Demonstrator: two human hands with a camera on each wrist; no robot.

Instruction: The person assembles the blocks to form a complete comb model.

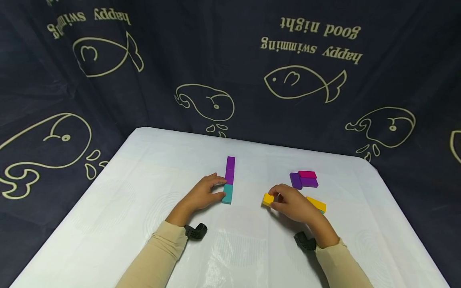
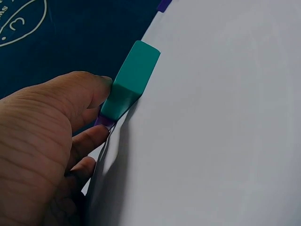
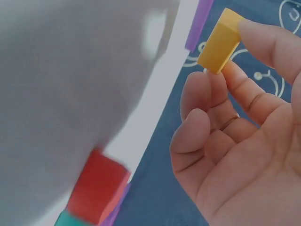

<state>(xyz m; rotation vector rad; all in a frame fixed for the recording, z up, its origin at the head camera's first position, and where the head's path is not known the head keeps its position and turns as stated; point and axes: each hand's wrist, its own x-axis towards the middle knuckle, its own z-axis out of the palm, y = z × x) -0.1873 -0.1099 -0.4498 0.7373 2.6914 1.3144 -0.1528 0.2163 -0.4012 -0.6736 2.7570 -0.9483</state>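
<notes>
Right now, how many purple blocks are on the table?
4: two end to end in the line above the teal block, two in the right-side pile. More may be hidden.

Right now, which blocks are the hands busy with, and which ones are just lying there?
Being used:
- teal block, held by the left hand, end to end with the purple blocks in the row
- small yellow block, pinched by the right hand

Just lying there:
- pink and purple pile
- long yellow block beside the right hand
</notes>
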